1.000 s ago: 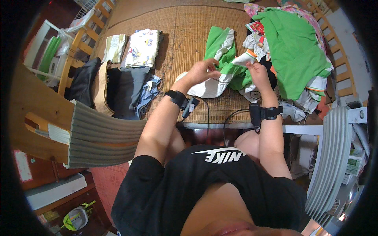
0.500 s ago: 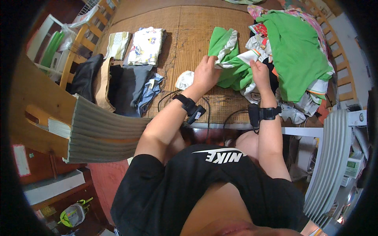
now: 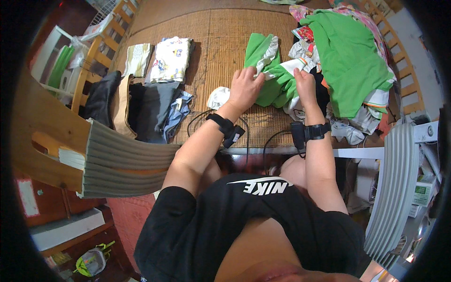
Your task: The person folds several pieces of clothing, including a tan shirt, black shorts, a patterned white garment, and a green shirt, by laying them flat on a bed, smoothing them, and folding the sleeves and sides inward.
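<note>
A green garment with white side panels and an orange-striped white band (image 3: 279, 90) lies crumpled on the woven mat in front of me. My left hand (image 3: 245, 88) is closed on its left part, with fingers bent over the white panel. On the other side, my right hand (image 3: 306, 86) pinches the striped white band between thumb and fingers. A small white cloth (image 3: 218, 97) rests just left of my left hand. To the right of my right hand, a larger green garment (image 3: 347, 61) is spread over a heap of mixed clothes.
Folded clothes sit on the woven mat (image 3: 211, 42) at the left: a white printed one (image 3: 171, 60), a striped one (image 3: 137, 59), dark grey trousers (image 3: 157, 108) and a blue piece (image 3: 177, 113). Wooden rails (image 3: 406, 77) bound the sides. Black cables run from my wristbands.
Both hands keep their hold on the green-and-white garment. My left hand's fingers have curled further over it, and the whole view has shifted slightly.
</note>
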Action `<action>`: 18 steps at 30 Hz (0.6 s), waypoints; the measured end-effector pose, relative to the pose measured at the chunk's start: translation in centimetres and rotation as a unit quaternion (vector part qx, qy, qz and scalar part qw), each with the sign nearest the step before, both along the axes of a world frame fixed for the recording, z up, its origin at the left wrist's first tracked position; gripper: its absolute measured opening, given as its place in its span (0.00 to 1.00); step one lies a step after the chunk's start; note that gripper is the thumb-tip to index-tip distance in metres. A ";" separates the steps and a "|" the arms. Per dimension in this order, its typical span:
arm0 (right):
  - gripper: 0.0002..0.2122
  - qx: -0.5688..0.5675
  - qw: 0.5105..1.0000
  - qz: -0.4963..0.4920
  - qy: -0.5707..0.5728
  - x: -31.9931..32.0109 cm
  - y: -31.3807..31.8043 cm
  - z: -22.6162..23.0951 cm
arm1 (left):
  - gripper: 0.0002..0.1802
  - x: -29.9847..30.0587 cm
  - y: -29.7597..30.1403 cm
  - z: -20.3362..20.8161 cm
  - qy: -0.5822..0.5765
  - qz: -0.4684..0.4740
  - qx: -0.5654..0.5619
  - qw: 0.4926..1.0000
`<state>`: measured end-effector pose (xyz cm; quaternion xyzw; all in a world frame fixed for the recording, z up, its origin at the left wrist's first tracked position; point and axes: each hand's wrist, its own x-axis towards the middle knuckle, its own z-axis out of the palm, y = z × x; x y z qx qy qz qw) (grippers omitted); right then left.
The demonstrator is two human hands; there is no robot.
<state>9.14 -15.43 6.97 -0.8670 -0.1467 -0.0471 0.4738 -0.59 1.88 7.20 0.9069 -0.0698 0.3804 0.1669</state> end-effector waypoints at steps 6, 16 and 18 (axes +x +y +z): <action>0.17 0.056 0.998 0.003 0.024 -0.4 0.8 0.2 | 0.07 0.4 0.0 -1.4 0.081 0.054 0.126 0.987; 0.16 0.078 0.995 0.002 0.068 0.1 0.3 -0.6 | 0.06 1.3 -0.2 -1.3 0.063 -0.030 -0.215 0.974; 0.17 0.078 0.995 0.014 0.056 -0.2 0.6 -0.5 | 0.09 1.7 -0.1 -1.5 0.160 -0.005 -0.455 0.876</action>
